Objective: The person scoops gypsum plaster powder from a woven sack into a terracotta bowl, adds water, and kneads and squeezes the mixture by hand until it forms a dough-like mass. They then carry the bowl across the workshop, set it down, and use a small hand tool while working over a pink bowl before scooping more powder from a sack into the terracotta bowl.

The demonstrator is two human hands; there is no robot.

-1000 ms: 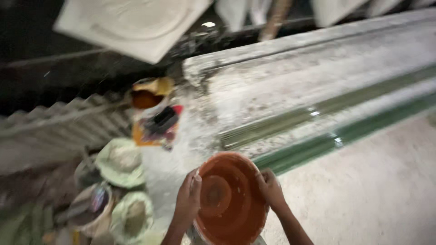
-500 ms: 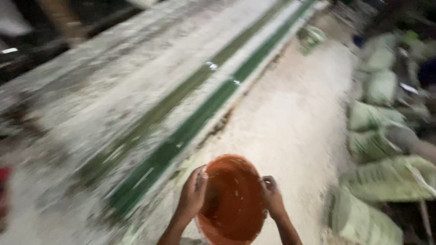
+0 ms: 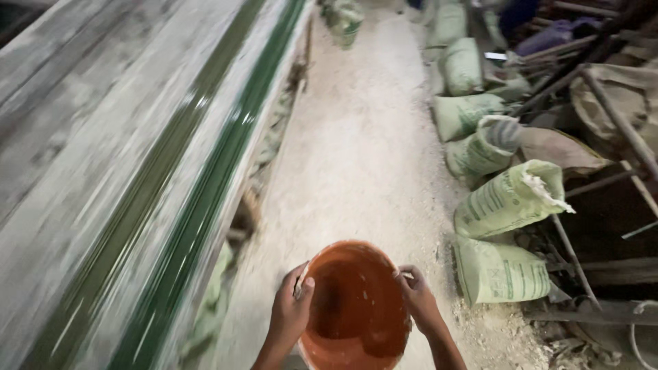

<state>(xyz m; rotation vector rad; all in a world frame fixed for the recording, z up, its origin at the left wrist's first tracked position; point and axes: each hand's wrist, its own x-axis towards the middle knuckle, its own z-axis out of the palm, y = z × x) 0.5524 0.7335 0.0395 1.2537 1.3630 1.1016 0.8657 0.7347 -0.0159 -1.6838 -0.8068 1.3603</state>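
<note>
I carry an orange plastic bucket low in front of me, its inside dark and speckled with white flecks. My left hand grips the rim on the left side, thumb over the edge. My right hand grips the rim on the right side. The bucket hangs over a pale, dusty floor. What lies at the bucket's bottom is too dark to make out.
A long grey workbench with green glossy strips runs along the left. Several pale green sacks line the right side, one torn open. Metal rods and dark clutter lie behind them.
The view has swung right from the bench and its small tubs toward the dusty aisle and the sacks. Both hands have kept their hold on the bucket rim.
</note>
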